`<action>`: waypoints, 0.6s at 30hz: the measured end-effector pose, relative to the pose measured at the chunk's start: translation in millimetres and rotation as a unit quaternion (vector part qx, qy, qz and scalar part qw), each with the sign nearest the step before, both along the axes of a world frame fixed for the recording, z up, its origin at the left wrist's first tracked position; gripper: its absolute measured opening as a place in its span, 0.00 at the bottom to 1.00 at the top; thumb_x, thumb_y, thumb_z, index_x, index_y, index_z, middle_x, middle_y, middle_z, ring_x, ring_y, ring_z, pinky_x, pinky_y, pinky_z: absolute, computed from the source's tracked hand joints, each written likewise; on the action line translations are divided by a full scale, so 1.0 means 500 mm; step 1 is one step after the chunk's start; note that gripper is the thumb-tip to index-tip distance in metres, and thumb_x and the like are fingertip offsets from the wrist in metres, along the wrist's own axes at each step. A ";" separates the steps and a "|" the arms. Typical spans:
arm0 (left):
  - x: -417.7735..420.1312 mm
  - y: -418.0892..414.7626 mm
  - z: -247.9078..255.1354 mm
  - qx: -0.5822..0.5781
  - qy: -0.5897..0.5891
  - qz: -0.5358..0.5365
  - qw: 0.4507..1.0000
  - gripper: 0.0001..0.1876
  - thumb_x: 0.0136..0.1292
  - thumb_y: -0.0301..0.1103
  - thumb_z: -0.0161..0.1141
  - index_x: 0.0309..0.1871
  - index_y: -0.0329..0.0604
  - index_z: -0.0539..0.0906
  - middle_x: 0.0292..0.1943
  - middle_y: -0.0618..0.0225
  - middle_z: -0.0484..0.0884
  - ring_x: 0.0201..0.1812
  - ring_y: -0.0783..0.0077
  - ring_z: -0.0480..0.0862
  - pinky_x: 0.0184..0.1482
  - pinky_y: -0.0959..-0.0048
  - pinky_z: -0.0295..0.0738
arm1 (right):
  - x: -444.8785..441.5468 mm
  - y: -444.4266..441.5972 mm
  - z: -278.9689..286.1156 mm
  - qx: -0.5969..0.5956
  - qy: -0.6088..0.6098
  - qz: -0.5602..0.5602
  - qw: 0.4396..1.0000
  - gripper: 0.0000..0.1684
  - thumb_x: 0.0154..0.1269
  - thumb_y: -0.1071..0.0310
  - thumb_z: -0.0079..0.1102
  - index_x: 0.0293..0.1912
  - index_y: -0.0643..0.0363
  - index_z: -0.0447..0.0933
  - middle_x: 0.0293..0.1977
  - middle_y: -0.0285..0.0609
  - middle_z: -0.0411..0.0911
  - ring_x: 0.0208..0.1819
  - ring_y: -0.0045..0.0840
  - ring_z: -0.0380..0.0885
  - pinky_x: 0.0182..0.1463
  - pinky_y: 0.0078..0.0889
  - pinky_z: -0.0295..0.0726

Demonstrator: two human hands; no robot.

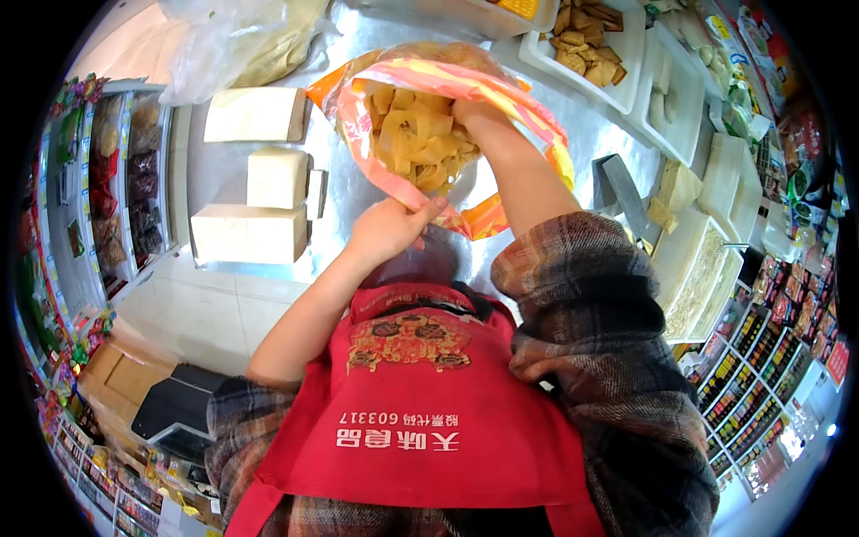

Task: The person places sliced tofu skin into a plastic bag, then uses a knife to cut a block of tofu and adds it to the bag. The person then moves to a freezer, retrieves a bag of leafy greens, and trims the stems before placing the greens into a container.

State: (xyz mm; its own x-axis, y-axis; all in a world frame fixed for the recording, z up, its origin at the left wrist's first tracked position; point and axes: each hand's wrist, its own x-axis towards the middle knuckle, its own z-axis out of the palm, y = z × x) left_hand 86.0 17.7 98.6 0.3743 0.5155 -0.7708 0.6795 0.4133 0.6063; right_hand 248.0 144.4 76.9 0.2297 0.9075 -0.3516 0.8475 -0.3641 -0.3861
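A plastic bag [537,101] with pink, orange and yellow print lies with its mouth open on the metal table [349,161]. It holds a heap of wide, curled yellowish food strips [423,137], perhaps tofu skin or broad noodles. My left hand [396,227] pinches the near rim of the bag between thumb and fingers. Inside the bag, at the right of the heap, is my right hand [475,115]; its fingers are hidden by the bag and the strips, so its grip does not show.
Pale, tofu-like blocks [249,231] sit at the left. A dark grey angular object [621,191] stands right of my right forearm. White tubs line the right side: one with brown fried pieces [587,47], another with bean sprouts [694,282]. Clear plastic bags [235,40] lie at far left.
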 end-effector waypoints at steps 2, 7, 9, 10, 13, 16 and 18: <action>-0.001 -0.024 -0.017 -0.035 -0.042 0.076 0.996 0.28 0.64 0.58 0.42 0.32 0.41 0.82 0.19 0.67 0.82 0.28 0.66 0.83 0.37 0.70 0.74 | -0.006 -0.001 -0.017 -0.005 -0.008 -0.031 0.999 0.21 0.58 0.60 0.51 0.52 0.53 0.73 0.52 0.45 0.72 0.56 0.35 0.69 0.58 0.36 0.68; -0.002 -0.036 -0.046 -0.009 -0.102 0.107 0.989 0.23 0.65 0.46 0.39 0.31 0.36 0.79 0.21 0.63 0.82 0.28 0.64 0.83 0.37 0.69 0.74 | -0.003 0.010 -0.058 -0.013 -0.019 -0.126 0.992 0.22 0.58 0.59 0.52 0.53 0.52 0.72 0.54 0.43 0.71 0.57 0.34 0.68 0.58 0.36 0.67; -0.002 -0.039 -0.044 -0.001 -0.120 0.130 0.984 0.22 0.65 0.43 0.38 0.31 0.34 0.79 0.22 0.62 0.83 0.28 0.64 0.83 0.37 0.69 0.74 | -0.002 0.006 -0.063 -0.013 -0.019 -0.148 0.989 0.23 0.58 0.58 0.52 0.53 0.51 0.72 0.54 0.43 0.71 0.58 0.34 0.68 0.59 0.36 0.67; -0.001 -0.040 -0.041 0.007 -0.119 0.125 0.985 0.22 0.65 0.42 0.38 0.31 0.34 0.79 0.22 0.61 0.83 0.29 0.64 0.83 0.38 0.69 0.74 | 0.000 0.004 -0.063 -0.014 -0.017 -0.155 0.988 0.23 0.57 0.58 0.53 0.53 0.51 0.72 0.55 0.42 0.71 0.58 0.34 0.67 0.59 0.36 0.67; 0.000 -0.039 -0.027 0.020 -0.118 0.124 0.985 0.21 0.64 0.41 0.37 0.31 0.34 0.79 0.22 0.61 0.83 0.29 0.65 0.83 0.38 0.69 0.74 | 0.006 -0.004 -0.034 -0.032 0.014 -0.149 0.988 0.24 0.57 0.57 0.53 0.54 0.50 0.71 0.56 0.41 0.70 0.59 0.33 0.67 0.60 0.36 0.67; -0.003 -0.039 -0.023 0.016 -0.128 0.137 0.982 0.22 0.64 0.40 0.37 0.30 0.33 0.79 0.22 0.61 0.83 0.29 0.65 0.83 0.38 0.69 0.74 | 0.008 -0.008 0.031 -0.074 0.091 -0.130 0.985 0.26 0.56 0.55 0.55 0.55 0.49 0.70 0.58 0.40 0.68 0.61 0.34 0.64 0.62 0.36 0.64; -0.003 -0.040 -0.032 0.022 -0.136 0.134 0.981 0.22 0.64 0.39 0.37 0.29 0.33 0.79 0.22 0.61 0.83 0.29 0.65 0.83 0.38 0.69 0.74 | 0.012 -0.011 0.006 -0.063 0.045 -0.117 0.990 0.28 0.56 0.53 0.55 0.56 0.49 0.69 0.59 0.40 0.67 0.62 0.35 0.62 0.63 0.36 0.63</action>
